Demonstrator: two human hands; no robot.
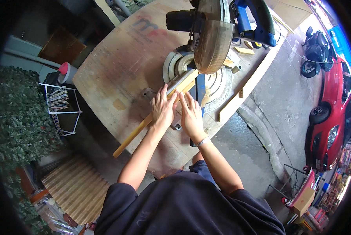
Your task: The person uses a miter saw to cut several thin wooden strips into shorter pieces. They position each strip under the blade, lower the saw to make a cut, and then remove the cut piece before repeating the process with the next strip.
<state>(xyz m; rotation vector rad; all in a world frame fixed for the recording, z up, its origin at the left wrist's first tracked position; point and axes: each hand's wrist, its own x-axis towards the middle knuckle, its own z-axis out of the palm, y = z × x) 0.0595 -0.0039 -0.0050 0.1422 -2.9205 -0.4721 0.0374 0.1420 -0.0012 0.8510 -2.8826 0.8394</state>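
A long wooden strip [132,138] runs diagonally across a mitre saw base toward the lowered blade guard [212,47], beside a metal fence [182,80]. My left hand [163,107] grips the strip near the fence, fingers over its top. My right hand [191,117] is just to its right, fingers stretched out with their tips at the strip, over the saw's blue-black arm [200,88]. The saw's round turntable [218,92] shows behind my hands. Its blue handle [261,27] is at the upper right.
The saw stands on a worn wooden table [105,78] with offcuts [244,50] and a long board [230,107] along the right. Beyond are a motorcycle [314,53] and red car [328,121]. At left are foliage [21,105], a white rack [60,111] and a corrugated panel [73,188].
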